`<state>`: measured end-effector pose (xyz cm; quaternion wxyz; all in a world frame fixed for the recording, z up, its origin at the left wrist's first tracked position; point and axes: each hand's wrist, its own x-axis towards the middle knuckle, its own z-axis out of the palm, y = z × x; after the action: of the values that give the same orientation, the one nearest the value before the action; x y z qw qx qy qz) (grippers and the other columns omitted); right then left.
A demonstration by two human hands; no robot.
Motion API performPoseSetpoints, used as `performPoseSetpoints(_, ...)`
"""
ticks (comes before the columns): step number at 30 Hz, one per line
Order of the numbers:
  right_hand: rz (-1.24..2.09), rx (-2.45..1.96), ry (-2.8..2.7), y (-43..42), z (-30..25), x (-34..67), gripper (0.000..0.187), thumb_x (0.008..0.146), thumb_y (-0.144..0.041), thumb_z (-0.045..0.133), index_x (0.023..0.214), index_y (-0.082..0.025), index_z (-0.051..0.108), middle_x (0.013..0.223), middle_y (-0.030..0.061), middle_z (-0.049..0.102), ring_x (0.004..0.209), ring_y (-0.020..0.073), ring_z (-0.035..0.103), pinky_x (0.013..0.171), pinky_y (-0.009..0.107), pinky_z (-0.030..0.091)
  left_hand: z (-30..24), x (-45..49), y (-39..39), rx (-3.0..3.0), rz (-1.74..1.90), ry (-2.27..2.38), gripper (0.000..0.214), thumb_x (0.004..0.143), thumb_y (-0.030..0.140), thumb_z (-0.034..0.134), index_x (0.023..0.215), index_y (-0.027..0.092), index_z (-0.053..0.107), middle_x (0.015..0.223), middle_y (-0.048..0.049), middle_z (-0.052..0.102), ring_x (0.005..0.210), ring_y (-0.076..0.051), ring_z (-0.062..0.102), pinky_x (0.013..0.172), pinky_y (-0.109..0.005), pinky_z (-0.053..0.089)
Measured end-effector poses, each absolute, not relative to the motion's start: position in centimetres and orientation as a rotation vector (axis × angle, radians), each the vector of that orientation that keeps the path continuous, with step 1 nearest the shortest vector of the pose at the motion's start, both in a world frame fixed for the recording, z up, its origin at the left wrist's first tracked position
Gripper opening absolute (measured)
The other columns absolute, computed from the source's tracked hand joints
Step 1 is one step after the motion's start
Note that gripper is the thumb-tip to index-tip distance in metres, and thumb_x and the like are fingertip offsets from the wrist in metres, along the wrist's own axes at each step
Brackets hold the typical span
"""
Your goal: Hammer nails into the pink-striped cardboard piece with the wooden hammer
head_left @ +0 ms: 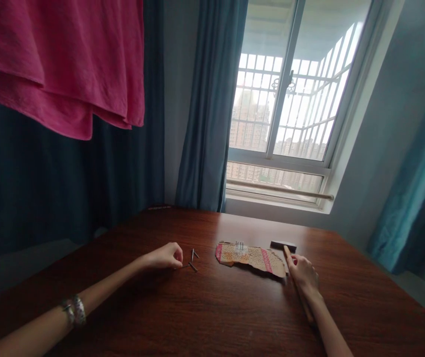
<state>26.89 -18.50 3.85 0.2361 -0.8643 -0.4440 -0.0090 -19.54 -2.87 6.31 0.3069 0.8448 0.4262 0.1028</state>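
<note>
My left hand (165, 256) is at the left of the table, its fingers pinched together at one end of a thin nail. Just right of those fingertips, several loose nails (193, 267) lie on the wood. My right hand (303, 271) is wrapped around the wooden handle of a hammer (283, 245), whose dark metal head rests toward the far side of the table. Between the hands lies a torn, patterned strip of cardboard (255, 259) with pink bands and many small holes. Several nails (239, 246) stand upright in its left part.
The brown wooden table (212, 312) runs back to a wall with a barred window (282, 109). Blue curtains (212, 109) hang behind it and at the right. A pink cloth (86, 64) hangs at upper left.
</note>
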Motion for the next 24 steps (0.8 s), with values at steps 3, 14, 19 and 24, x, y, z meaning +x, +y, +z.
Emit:
performPoseSetpoints(3, -0.037, -2.361, -1.225, -18.5, 3.8, 26.8, 0.04, 0.083, -0.048, 0.036, 0.098, -0.025, 0.066, 0.097, 0.01, 0.067, 0.088, 0.0267, 0.062, 0.069, 0.032, 0.042, 6.2, -19.8, -4.0, 2.266, 0.271, 1.102, 0.021, 0.057, 0.031, 0.059, 0.066, 0.015, 0.069, 0.061, 0.0007, 0.063, 0.062, -0.015, 0.056, 0.055, -0.021, 0.037)
performPoseSetpoints(14, -0.027, -2.366, -1.209, -18.9, 4.5, 26.1, 0.04, 0.083, -0.045, 0.037, 0.101, -0.024, 0.066, 0.098, 0.0106, 0.067, 0.09, 0.0262, 0.062, 0.068, 0.03, 0.042, 5.4, -17.8, -3.6, 2.387, 0.275, 1.193, 0.019, 0.06, 0.028, 0.055, 0.067, 0.015, 0.067, 0.063, 0.0001, 0.062, 0.061, -0.015, 0.055, 0.057, -0.02, 0.038)
performPoseSetpoints(19, -0.056, -2.342, -1.204, -19.0, 4.7, 26.0, 0.037, 0.081, -0.042, 0.04, 0.101, -0.024, 0.066, 0.098, 0.0102, 0.067, 0.087, 0.0254, 0.062, 0.066, 0.03, 0.041, 6.3, -17.1, -4.1, 2.575, 0.108, 1.198, 0.015, 0.064, 0.024, 0.053, 0.069, 0.017, 0.066, 0.069, -0.0003, 0.064, 0.064, -0.015, 0.058, 0.058, -0.02, 0.039)
performPoseSetpoints(24, -0.141, -2.236, -1.152, -19.2, 5.1, 25.6, 0.035, 0.08, -0.042, 0.042, 0.095, -0.023, 0.068, 0.091, 0.0102, 0.068, 0.078, 0.0235, 0.062, 0.061, 0.029, 0.038, 7.4, -16.0, -4.6, 2.956, -0.002, 1.161, 0.012, 0.068, 0.019, 0.052, 0.071, 0.019, 0.063, 0.082, -0.0039, 0.065, 0.075, -0.02, 0.061, 0.065, -0.025, 0.043)
